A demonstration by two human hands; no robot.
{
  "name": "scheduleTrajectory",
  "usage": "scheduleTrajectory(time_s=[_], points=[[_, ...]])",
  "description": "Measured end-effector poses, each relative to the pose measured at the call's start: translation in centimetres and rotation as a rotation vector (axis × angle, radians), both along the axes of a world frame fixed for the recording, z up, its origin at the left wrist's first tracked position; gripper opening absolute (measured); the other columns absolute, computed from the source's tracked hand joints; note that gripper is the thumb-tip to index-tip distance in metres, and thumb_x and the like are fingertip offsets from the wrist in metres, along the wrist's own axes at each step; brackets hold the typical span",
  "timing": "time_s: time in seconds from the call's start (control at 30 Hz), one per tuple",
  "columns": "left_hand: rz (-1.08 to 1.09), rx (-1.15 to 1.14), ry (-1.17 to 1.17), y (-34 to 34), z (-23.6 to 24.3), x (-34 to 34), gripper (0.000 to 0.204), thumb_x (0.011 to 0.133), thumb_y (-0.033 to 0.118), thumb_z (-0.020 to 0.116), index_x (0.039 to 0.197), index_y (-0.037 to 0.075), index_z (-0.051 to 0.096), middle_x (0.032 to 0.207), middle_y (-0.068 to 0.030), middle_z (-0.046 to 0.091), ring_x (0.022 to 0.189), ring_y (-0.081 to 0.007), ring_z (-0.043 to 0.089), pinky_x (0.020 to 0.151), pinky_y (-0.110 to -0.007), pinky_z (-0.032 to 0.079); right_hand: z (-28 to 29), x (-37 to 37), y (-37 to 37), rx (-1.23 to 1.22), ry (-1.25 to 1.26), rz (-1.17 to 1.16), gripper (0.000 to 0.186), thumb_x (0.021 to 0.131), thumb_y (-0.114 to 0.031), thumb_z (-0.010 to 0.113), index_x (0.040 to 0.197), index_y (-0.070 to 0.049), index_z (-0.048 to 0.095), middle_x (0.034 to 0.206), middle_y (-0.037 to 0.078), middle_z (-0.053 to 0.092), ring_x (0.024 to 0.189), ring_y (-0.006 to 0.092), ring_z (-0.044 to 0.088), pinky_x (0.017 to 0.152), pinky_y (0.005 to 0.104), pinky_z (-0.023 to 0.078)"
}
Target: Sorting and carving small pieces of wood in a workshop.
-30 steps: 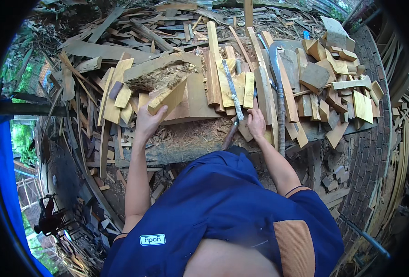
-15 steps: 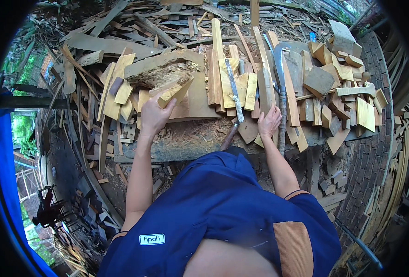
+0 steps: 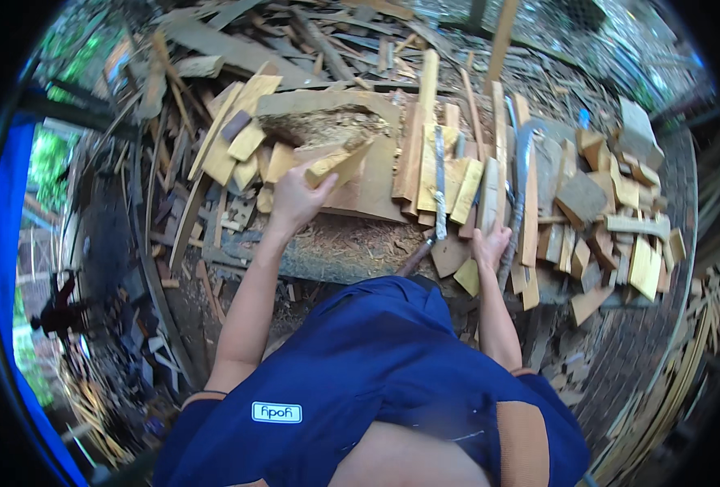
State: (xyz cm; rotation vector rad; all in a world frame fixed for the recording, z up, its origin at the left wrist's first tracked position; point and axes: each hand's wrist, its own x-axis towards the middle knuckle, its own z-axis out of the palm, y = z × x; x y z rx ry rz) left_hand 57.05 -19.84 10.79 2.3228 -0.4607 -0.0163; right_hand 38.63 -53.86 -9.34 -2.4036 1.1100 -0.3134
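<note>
My left hand [image 3: 291, 199] grips a pale wedge-shaped wood block [image 3: 337, 162] and holds it over the flat top of a big chopping log [image 3: 336, 256]. My right hand [image 3: 488, 243] is closed around the lower end of a long grey curved chopping blade [image 3: 524, 174], which lies among split boards to the right of the log. A straight knife [image 3: 439, 183] with a dark handle rests on the boards between my two hands.
Split yellow boards [image 3: 425, 154] lie stacked across the log's right side. Chunks and offcuts [image 3: 612, 211] are piled to the right, and scrap planks [image 3: 238, 49] cover the ground behind. A blue tarp [image 3: 7, 211] hangs at the left edge, and bamboo strips [image 3: 685, 357] lie at the right.
My left hand has lifted the wedge block and drawn it slightly back toward me. My right hand has shifted right from beside the straight knife to the curved blade's handle.
</note>
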Motion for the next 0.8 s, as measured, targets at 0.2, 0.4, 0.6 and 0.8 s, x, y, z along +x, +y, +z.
scheduleTrajectory(time_s=[0.2,0.4,0.6,0.8], points=[[0.017,0.110,0.041,-0.2,0.0,0.0,0.040,0.081,0.031,0.072,0.114,0.009,0.071,0.074,-0.0197,0.069,0.070,-0.0328,0.071,0.067,-0.040,0.056,9.2,0.6,2.8,0.211,-0.340,0.274,0.059,0.079,-0.015,0.064,0.134,-0.001,0.047,0.116,0.021,0.047,0.109,0.0340,0.053,0.096,0.0440,0.045],[-0.053,0.163,-0.007,-1.1,0.8,1.0,0.040,0.081,0.032,0.071,0.117,0.014,0.070,0.074,-0.0177,0.069,0.073,-0.0340,0.070,0.069,-0.041,0.056,14.3,6.4,8.7,0.507,-0.092,0.533,0.061,0.087,-0.032,0.067,0.136,-0.005,0.041,0.103,0.028,0.066,0.085,0.0347,0.069,0.072,0.0464,0.056],[-0.040,0.206,0.064,-0.1,0.7,0.9,0.040,0.081,0.027,0.073,0.116,0.008,0.069,0.090,-0.0200,0.071,0.082,-0.0348,0.071,0.074,-0.039,0.056,27.9,11.0,9.0,0.483,-0.610,0.696,0.039,0.089,-0.020,0.067,0.118,-0.004,0.045,0.074,0.019,0.064,0.063,0.0271,0.067,0.057,0.0393,0.051],[-0.033,0.218,0.120,0.1,0.4,0.6,0.041,0.080,0.029,0.074,0.114,0.009,0.070,0.085,-0.0220,0.070,0.078,-0.0354,0.070,0.071,-0.041,0.056,26.3,13.6,11.0,0.415,-1.383,0.700,0.031,0.092,-0.004,0.060,0.118,-0.002,0.043,0.094,0.012,0.064,0.079,0.0208,0.063,0.069,0.0352,0.051]])
